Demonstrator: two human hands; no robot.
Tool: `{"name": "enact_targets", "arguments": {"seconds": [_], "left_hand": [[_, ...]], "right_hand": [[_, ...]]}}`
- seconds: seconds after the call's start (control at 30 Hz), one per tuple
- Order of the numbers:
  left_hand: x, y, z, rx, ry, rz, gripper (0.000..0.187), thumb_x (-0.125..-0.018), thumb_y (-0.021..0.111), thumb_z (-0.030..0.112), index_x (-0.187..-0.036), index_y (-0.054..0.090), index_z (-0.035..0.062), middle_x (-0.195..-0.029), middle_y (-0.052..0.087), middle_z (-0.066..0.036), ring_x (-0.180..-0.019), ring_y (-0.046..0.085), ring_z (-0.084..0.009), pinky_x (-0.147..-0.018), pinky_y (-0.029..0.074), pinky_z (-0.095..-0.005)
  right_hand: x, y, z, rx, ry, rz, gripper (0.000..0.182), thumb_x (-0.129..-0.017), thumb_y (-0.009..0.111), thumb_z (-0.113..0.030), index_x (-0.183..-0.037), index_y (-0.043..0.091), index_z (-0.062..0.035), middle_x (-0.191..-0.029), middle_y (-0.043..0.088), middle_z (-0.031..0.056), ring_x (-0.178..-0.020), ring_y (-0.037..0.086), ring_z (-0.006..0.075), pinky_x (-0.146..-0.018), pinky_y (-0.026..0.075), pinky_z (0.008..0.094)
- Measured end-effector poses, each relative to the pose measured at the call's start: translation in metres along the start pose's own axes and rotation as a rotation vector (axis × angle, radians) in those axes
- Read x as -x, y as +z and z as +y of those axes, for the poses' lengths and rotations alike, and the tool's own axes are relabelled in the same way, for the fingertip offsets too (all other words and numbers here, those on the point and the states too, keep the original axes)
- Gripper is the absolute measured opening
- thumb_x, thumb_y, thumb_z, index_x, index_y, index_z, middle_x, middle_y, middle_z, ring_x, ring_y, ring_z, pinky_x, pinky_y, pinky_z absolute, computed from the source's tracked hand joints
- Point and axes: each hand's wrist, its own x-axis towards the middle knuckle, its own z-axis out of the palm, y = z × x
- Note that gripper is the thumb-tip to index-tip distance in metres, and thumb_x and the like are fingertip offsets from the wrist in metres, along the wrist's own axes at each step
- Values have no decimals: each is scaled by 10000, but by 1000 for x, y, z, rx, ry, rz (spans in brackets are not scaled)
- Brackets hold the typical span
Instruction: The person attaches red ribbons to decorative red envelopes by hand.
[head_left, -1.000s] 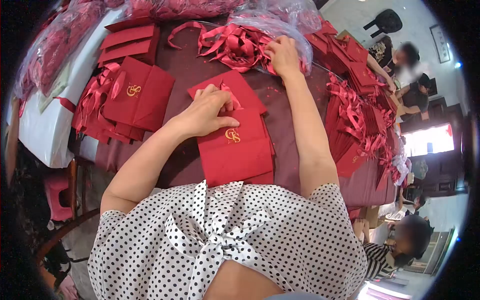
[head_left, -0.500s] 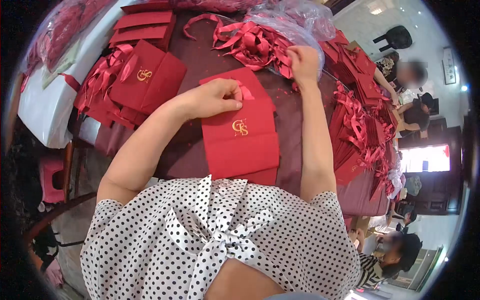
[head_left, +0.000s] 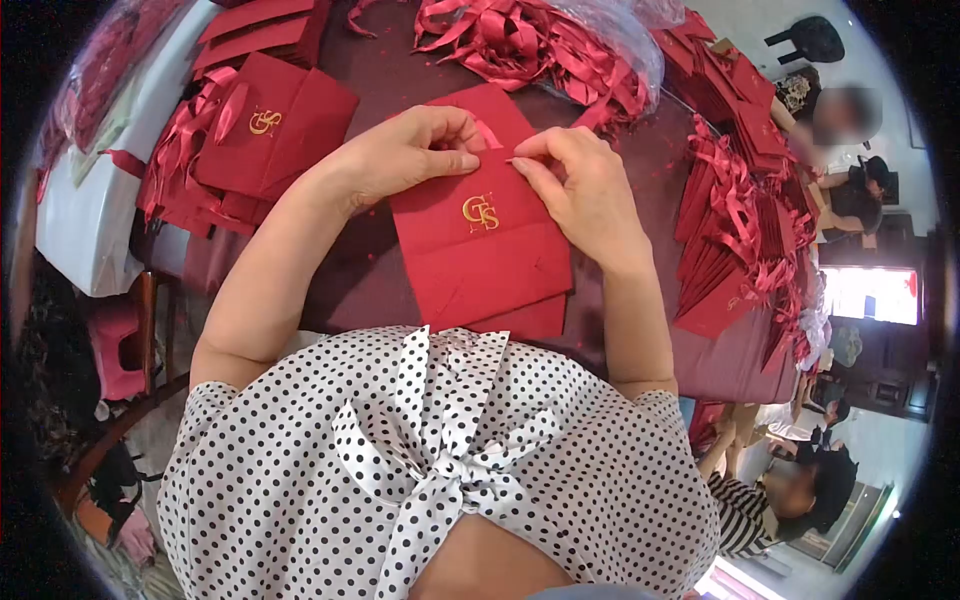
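A red paper bag (head_left: 478,225) with gold lettering lies flat in front of me, on top of more red card. My left hand (head_left: 425,150) is closed on its upper edge, thumb in front and fingers behind. A short piece of red ribbon (head_left: 487,133) shows behind that edge, between my hands. My right hand (head_left: 580,185) pinches at the bag's top edge, right of the ribbon. Whatever its fingertips hold is too small to make out. Beyond my hands, a heap of loose red ribbons (head_left: 530,45) lies partly in clear plastic.
Stacked red bags with ribbons (head_left: 275,130) lie at left, beside a white box (head_left: 95,215). More ribboned bags (head_left: 735,235) crowd the right side of the dark red tablecloth (head_left: 640,330). Other people (head_left: 765,510) sit along the right. A pink stool (head_left: 115,345) stands at lower left.
My right hand has come down from the ribbon heap to the bag's top edge, beside my left hand. The left hand still grips the bag. The view has shifted slightly.
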Motion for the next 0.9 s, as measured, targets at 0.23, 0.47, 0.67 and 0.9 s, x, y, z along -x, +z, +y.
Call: {"name": "enact_targets", "arguments": {"seconds": [0.23, 0.47, 0.67, 0.9], "left_hand": [[3, 5, 5, -19, 5, 21, 102, -874, 609, 41, -966, 586, 4, -848, 571, 20, -788, 500, -53, -729, 431, -203], [8, 9, 13, -6, 29, 25, 119, -834, 655, 75, -907, 580, 20, -860, 553, 46, -820, 484, -43, -761, 399, -199], [18, 0, 27, 39, 41, -73, 117, -821, 666, 90, -885, 595, 22, -872, 564, 25, -838, 504, -63, -791, 401, -220], [12, 2, 29, 7, 41, -64, 121, -807, 648, 38, -913, 612, -8, -907, 554, -9, -871, 497, -87, -824, 407, -243]], "right_hand": [[3, -1, -8, 161, -150, -17, 73, -762, 646, -93, -801, 585, -82, -772, 601, 65, -795, 569, 252, -732, 423, 366], [9, 10, -24, 425, -142, 5, 59, -808, 613, -111, -831, 574, -74, -724, 587, 64, -751, 578, 247, -734, 429, 371], [4, -4, -22, -286, 221, -85, 232, -851, 626, -167, -986, 494, -32, -709, 643, 147, -665, 637, 345, -578, 472, 445], [6, -23, -27, -205, 113, -209, 238, -837, 643, -189, -977, 487, -76, -721, 648, 120, -693, 631, 337, -586, 464, 436]]}}
